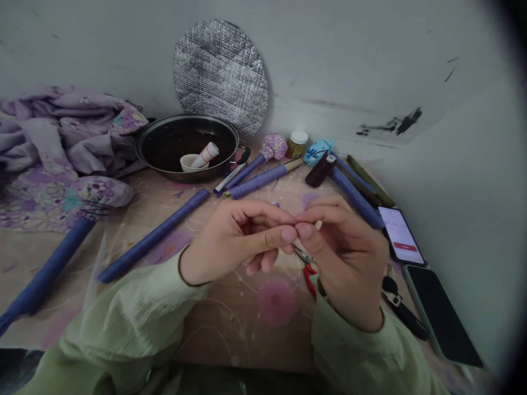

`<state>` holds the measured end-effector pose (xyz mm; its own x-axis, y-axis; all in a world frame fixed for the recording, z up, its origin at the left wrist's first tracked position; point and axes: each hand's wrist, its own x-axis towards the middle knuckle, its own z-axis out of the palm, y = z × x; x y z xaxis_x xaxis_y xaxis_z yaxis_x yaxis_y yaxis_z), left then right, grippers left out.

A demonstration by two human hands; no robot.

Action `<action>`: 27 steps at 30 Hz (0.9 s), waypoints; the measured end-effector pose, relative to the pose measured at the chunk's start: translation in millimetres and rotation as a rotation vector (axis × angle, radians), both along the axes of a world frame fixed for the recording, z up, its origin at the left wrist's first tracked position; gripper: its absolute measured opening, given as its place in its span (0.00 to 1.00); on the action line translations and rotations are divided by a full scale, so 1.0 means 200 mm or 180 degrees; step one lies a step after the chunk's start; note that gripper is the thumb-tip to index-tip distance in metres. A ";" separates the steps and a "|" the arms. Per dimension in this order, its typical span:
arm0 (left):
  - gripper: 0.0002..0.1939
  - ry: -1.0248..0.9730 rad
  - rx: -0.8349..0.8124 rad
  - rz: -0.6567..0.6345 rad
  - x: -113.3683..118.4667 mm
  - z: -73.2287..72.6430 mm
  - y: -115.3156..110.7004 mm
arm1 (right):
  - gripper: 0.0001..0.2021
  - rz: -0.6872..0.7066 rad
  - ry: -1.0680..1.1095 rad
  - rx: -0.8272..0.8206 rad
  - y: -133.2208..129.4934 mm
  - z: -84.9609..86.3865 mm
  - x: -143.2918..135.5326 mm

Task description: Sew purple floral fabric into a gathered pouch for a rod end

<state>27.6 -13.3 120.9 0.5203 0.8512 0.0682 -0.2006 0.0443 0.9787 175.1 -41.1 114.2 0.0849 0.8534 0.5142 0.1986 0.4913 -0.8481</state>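
Observation:
My left hand point(247, 233) and my right hand point(349, 252) meet above the middle of the table, thumbs and forefingers pinched tip to tip. A small whitish bit point(318, 225) shows by the right fingers; what the fingertips hold is too small to make out. Partly hidden beneath my right hand lies a red-handled cutting tool point(309, 274), pliers or snips. To the left of my left hand is a stick wrapped in purple-blue material point(154, 236). Just beyond the hands, another purple-wrapped stick point(259, 182) with bare ends lies aslant.
A black pan point(154, 167) holds a small white cup point(187, 162). Behind it leans a silvery round mat point(220, 71). Floral cloth point(78, 131) heaps at left. A dark thread spool point(318, 173) and jar point(296, 147) stand at back; two phones point(401, 236) point(442, 312) lie right.

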 end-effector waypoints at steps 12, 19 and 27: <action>0.06 0.0362 0.0573 0.0259 0.00 0.00 0.01 | 0.01 0.0825 0.1140 -0.0843 0.02 -0.04 0.02; 0.05 0.0732 0.1425 0.0786 0.00 0.00 0.02 | 0.02 0.0830 0.1129 -0.1015 0.03 -0.04 0.03; 0.06 0.1324 0.2336 0.0943 -0.08 0.02 0.06 | 0.07 0.0443 0.0508 -0.1445 0.04 -0.02 0.06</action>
